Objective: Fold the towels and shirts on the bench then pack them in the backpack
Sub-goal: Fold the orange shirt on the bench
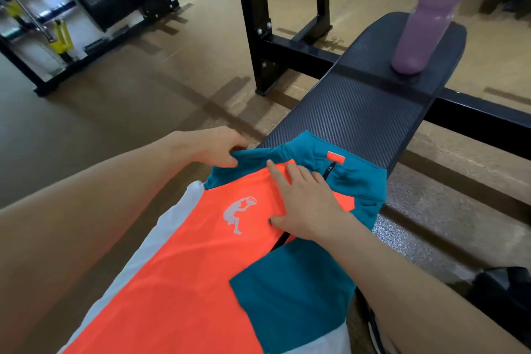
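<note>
Left hand [214, 146] pinches the shirt [201, 253] shoulder (teal part), right hand [304, 204] apparently pressing flat, fingers straight.

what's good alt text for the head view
A person's left hand pinches the teal shoulder of an orange and teal sports shirt on a black gym bench, right hand pressing it flat; a purple bottle stands beyond.

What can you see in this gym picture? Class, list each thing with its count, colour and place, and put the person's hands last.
shirt: one, orange, teal and white, spread on the near end of the bench
bench: one, black, running away to the right
bottle: one, purple, upright on the far end of the bench
rack: one, black, left of the bench
left hand: pinches the shirt's teal shoulder
right hand: pressed flat near the collar
</note>
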`<action>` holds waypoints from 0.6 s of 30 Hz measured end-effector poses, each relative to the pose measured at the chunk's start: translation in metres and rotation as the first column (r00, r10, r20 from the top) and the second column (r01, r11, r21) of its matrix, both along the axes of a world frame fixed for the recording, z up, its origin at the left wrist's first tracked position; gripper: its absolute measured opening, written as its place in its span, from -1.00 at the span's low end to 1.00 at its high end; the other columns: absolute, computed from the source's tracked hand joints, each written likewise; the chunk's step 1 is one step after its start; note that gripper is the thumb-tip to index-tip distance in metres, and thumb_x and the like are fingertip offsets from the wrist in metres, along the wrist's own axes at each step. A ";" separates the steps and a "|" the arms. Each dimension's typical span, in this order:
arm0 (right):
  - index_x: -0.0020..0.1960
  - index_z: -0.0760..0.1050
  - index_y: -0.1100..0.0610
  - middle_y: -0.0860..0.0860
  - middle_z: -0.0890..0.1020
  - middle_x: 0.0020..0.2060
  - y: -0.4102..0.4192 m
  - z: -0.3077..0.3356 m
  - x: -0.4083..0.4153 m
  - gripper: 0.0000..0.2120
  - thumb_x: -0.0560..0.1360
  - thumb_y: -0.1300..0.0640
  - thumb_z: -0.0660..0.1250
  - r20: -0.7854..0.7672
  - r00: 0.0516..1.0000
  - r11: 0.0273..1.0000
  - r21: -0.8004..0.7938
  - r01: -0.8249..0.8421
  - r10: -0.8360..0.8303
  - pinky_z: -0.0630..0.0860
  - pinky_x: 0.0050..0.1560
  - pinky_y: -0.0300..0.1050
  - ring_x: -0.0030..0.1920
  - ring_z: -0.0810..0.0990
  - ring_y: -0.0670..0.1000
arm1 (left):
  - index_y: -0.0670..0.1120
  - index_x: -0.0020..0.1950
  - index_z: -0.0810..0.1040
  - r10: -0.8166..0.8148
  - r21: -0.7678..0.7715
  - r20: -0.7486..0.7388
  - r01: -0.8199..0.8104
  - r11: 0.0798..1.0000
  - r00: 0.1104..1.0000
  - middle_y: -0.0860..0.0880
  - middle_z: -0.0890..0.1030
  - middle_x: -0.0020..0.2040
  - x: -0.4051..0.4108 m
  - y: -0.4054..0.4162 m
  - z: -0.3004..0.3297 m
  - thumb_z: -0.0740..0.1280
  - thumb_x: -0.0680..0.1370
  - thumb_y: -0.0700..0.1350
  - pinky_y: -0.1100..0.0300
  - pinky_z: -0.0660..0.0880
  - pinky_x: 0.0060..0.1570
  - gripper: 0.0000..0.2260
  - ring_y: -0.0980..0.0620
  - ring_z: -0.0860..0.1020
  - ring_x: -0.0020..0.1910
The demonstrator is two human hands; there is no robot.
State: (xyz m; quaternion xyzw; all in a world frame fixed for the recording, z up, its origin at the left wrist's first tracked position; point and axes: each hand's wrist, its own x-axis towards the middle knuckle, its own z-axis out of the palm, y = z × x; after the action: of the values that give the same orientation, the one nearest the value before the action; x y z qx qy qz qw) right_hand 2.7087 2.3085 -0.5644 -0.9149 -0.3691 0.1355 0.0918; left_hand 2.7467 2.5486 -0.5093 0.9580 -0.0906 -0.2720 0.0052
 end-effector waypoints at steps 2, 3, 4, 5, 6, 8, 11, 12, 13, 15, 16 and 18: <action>0.64 -0.21 -0.05 0.13 0.15 0.54 0.001 0.001 0.001 0.07 0.38 -0.31 0.36 -0.007 1.000 1.000 -0.004 0.022 -0.022 0.15 0.50 0.13 0.54 0.14 0.13 | -0.06 -0.02 0.38 -0.030 0.062 0.035 0.028 0.998 0.999 -0.08 0.56 -0.09 -0.006 0.008 0.007 0.27 0.53 -0.23 -0.02 0.47 -0.10 -0.89 -0.10 0.52 -0.10; 0.64 -0.20 -0.05 0.13 0.14 0.55 0.001 0.001 0.001 0.08 0.37 -0.32 0.36 -0.011 1.000 1.000 -0.012 0.027 -0.027 0.15 0.50 0.12 0.54 0.14 0.13 | -0.03 0.01 0.33 -0.032 0.087 0.071 0.026 0.996 0.997 -0.10 0.56 -0.09 -0.009 0.011 0.010 0.22 0.56 -0.23 -0.03 0.47 -0.10 -0.87 -0.12 0.52 -0.11; 0.64 -0.19 -0.05 0.13 0.14 0.55 0.001 0.001 0.002 0.08 0.36 -0.32 0.36 -0.013 0.999 0.999 -0.018 0.032 -0.032 0.16 0.50 0.12 0.53 0.15 0.13 | -0.02 0.04 0.29 -0.034 0.122 0.114 0.020 0.992 0.993 -0.12 0.57 -0.09 -0.012 0.015 0.012 0.19 0.59 -0.22 -0.04 0.47 -0.12 -0.88 -0.14 0.53 -0.13; 0.64 -0.17 -0.05 0.12 0.15 0.54 0.002 0.002 0.003 0.08 0.35 -0.32 0.37 -0.014 0.999 0.999 -0.025 0.037 -0.038 0.17 0.49 0.11 0.52 0.16 0.13 | -0.02 0.07 0.29 -0.045 0.180 0.145 0.018 0.983 0.988 -0.14 0.59 -0.10 -0.016 0.017 0.015 0.16 0.62 -0.18 -0.03 0.47 -0.15 -0.92 -0.16 0.54 -0.14; 0.64 -0.15 -0.04 0.11 0.17 0.52 0.002 0.003 0.004 0.08 0.34 -0.32 0.37 -0.014 0.999 0.999 -0.033 0.043 -0.044 0.18 0.47 0.11 0.51 0.18 0.13 | -0.04 0.12 0.32 -0.087 0.268 0.170 0.039 0.963 0.982 -0.14 0.60 -0.10 -0.020 0.019 0.018 0.14 0.65 -0.12 -0.02 0.47 -0.17 -0.94 -0.17 0.56 -0.14; 0.64 -0.09 -0.04 0.09 0.20 0.49 0.006 0.005 0.007 0.08 0.31 -0.33 0.38 -0.020 0.998 0.996 -0.065 0.055 -0.057 0.21 0.44 0.12 0.48 0.19 0.14 | -0.05 0.22 0.38 -0.257 0.469 0.174 0.150 0.870 0.951 -0.09 0.62 -0.08 -0.031 0.024 0.022 0.12 0.67 -0.03 0.06 0.43 -0.15 -0.82 -0.14 0.60 -0.09; 0.63 -0.02 -0.04 0.08 0.17 0.47 0.011 0.011 0.015 0.11 0.25 -0.36 0.41 -0.063 0.992 0.987 -0.130 0.096 -0.105 0.20 0.41 0.16 0.48 0.17 0.16 | -0.05 0.18 0.52 -0.483 0.567 0.226 0.289 0.772 0.846 0.00 0.64 -0.14 -0.052 0.033 0.023 0.21 0.60 -0.05 0.10 0.37 -0.13 -0.79 -0.08 0.59 -0.06; 0.62 -0.01 -0.04 0.09 0.15 0.48 0.012 0.013 0.018 0.12 0.23 -0.36 0.43 -0.084 0.990 0.983 -0.149 0.104 -0.117 0.18 0.42 0.18 0.49 0.15 0.17 | -0.05 0.11 0.54 -0.487 0.561 0.246 0.287 0.777 0.838 0.01 0.64 -0.18 -0.058 0.036 0.026 0.24 0.58 -0.06 0.10 0.37 -0.13 -0.83 -0.07 0.59 -0.08; 0.62 0.00 -0.04 0.10 0.13 0.49 0.013 0.015 0.020 0.13 0.22 -0.35 0.45 -0.102 0.987 0.980 -0.168 0.106 -0.124 0.17 0.43 0.20 0.51 0.12 0.18 | -0.05 0.07 0.54 -0.472 0.552 0.251 0.276 0.787 0.845 0.02 0.64 -0.19 -0.064 0.037 0.031 0.26 0.58 -0.07 0.11 0.37 -0.13 -0.87 -0.06 0.58 -0.09; 0.63 -0.02 -0.04 0.12 0.08 0.52 0.016 0.019 0.021 0.15 0.21 -0.33 0.47 -0.128 0.983 0.974 -0.200 0.104 -0.132 0.13 0.45 0.22 0.53 0.07 0.20 | -0.04 0.04 0.48 -0.429 0.531 0.279 0.234 0.814 0.859 0.03 0.64 -0.18 -0.076 0.041 0.038 0.27 0.59 -0.07 0.10 0.39 -0.10 -0.93 -0.06 0.57 -0.09; 0.63 -0.03 -0.03 0.13 0.06 0.53 0.018 0.021 0.021 0.16 0.21 -0.32 0.48 -0.140 0.981 0.972 -0.212 0.104 -0.135 0.12 0.46 0.24 0.54 0.05 0.21 | -0.04 0.02 0.44 -0.385 0.502 0.327 0.187 0.845 0.863 0.02 0.62 -0.20 -0.083 0.041 0.043 0.29 0.59 -0.09 0.08 0.41 -0.10 -0.94 -0.09 0.57 -0.13; 0.62 -0.04 -0.02 0.15 0.05 0.53 0.019 0.025 0.021 0.19 0.19 -0.30 0.51 -0.162 0.976 0.971 -0.216 0.107 -0.143 0.10 0.47 0.26 0.54 0.05 0.22 | -0.05 -0.04 0.33 -0.194 0.346 0.442 0.032 0.938 0.876 -0.03 0.55 -0.22 -0.096 0.033 0.056 0.30 0.58 -0.17 0.00 0.46 -0.17 -0.86 -0.14 0.55 -0.23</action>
State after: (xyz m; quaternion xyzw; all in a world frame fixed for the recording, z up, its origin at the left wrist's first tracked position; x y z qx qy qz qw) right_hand 2.7299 2.3277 -0.5397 -0.9254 -0.2850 0.2471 0.0374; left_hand 2.6505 2.5819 -0.4536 0.9753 -0.0991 -0.0430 -0.1926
